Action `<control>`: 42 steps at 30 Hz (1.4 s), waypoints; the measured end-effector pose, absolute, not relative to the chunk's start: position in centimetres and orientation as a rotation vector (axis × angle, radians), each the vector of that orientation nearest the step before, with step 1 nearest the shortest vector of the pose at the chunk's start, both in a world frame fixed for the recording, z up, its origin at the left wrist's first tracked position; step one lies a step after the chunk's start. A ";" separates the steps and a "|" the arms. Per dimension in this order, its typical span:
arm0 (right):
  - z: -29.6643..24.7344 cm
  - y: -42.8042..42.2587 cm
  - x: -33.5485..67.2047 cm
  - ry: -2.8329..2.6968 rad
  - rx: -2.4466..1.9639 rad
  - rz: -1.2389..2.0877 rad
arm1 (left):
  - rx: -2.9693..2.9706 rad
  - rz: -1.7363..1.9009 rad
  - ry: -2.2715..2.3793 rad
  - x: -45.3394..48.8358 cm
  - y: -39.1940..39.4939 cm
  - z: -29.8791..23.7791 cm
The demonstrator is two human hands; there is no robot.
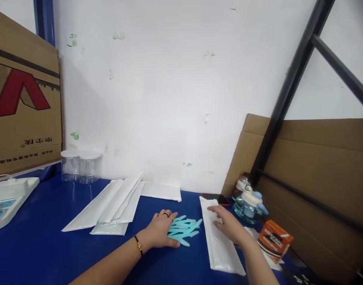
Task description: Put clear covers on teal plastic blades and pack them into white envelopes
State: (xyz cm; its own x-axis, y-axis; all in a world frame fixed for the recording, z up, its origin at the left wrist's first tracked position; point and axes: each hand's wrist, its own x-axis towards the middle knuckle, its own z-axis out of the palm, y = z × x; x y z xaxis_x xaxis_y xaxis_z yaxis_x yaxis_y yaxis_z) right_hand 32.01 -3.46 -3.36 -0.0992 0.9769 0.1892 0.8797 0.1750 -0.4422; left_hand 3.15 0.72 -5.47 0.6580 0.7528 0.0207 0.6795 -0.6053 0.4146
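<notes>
A small heap of slim teal plastic sticks [185,229] lies on the blue tabletop; their exact kind is too blurred to tell. My left hand [161,230], with rings and a bracelet, rests at the heap's left edge. Its thumb is apart from the fingers, and its palm side is hidden. To the right of the heap lies a long white plastic sleeve [218,241]. Over its upper part is my right hand [229,225], fingers loosely bent and thumb apart, with nothing visibly gripped.
More white sleeves [116,206] overlap at left, and a flat white packet [162,190] lies by the wall. Clear jars [90,168] and a power strip [18,202] stand left. At right are a phone [218,198], a teal bottle [249,206], a brown bottle [242,185] and an orange box [275,240].
</notes>
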 end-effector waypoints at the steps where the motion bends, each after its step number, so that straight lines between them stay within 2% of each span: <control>1: -2.8 -3.2 31.0 -2.149 -1.654 0.337 | 2.508 0.288 1.142 3.1 0.8 -5.4; 8: -2.7 -0.3 25.5 -2.387 -1.944 0.328 | 2.525 0.345 1.115 1.8 1.3 -5.0; 14: -3.9 0.1 22.6 -2.311 -1.708 0.329 | 2.460 0.365 1.196 -0.9 2.9 -4.9; 21: -3.2 -0.4 22.7 -2.198 -1.715 0.468 | 2.439 0.395 1.107 -1.5 3.0 -5.5; 24: -2.0 -1.9 24.4 -2.184 -1.861 0.363 | 2.442 0.397 1.105 -1.4 2.7 -5.4; 27: -1.4 -3.4 25.1 -2.226 -2.098 0.422 | 2.456 0.377 1.111 -1.2 2.6 -5.3; 34: -2.0 -4.0 25.2 -2.287 -1.937 0.802 | 2.480 0.380 1.072 -1.1 2.7 -5.6; 38: -1.1 -4.0 27.0 -2.144 -1.944 0.778 | 2.474 0.371 1.060 -1.2 2.3 -5.7; 42: 0.7 -3.1 26.9 -2.038 -1.725 0.691 | 2.412 0.496 1.112 -1.1 1.9 -4.9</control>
